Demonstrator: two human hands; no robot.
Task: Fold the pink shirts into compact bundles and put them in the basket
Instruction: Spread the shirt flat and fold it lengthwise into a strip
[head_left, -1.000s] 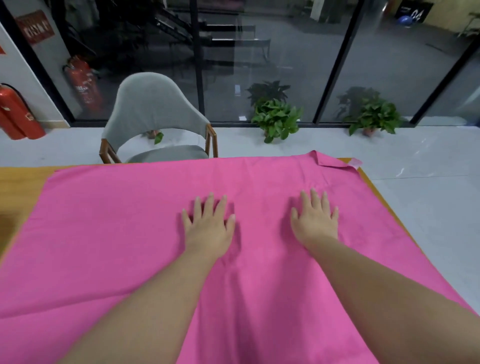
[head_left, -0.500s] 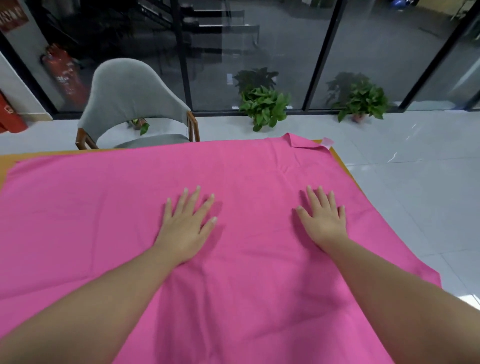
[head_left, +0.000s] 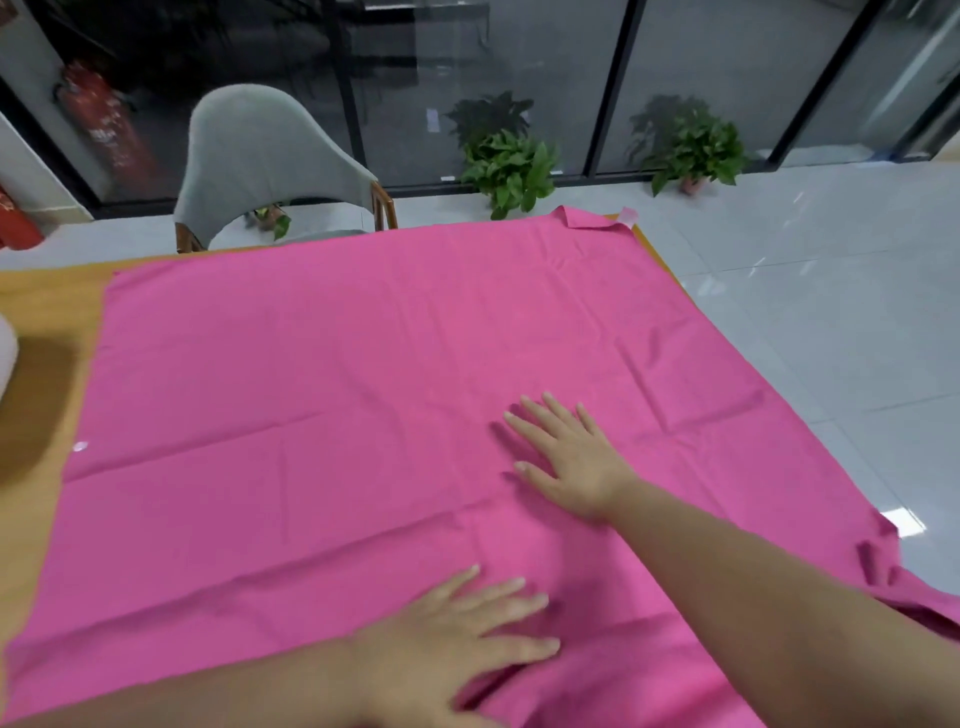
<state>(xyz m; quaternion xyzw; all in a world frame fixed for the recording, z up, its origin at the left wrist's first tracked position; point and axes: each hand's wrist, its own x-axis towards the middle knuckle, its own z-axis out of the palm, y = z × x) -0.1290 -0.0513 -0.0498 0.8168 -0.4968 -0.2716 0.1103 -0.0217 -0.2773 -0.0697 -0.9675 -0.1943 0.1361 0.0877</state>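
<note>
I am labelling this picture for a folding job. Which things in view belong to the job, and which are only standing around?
Belong to the job:
- pink cloth, spread flat on the wooden table
- left hand, flat on the cloth
- right hand, flat on the cloth

Only standing around:
- grey chair
- two potted plants
- red fire extinguisher

No basket is in view.

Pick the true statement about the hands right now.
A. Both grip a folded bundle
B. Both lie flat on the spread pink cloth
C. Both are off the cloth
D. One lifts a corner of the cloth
B: the left hand and right hand rest palm-down with straight fingers on the pink cloth, which lies spread and unfolded.
</note>
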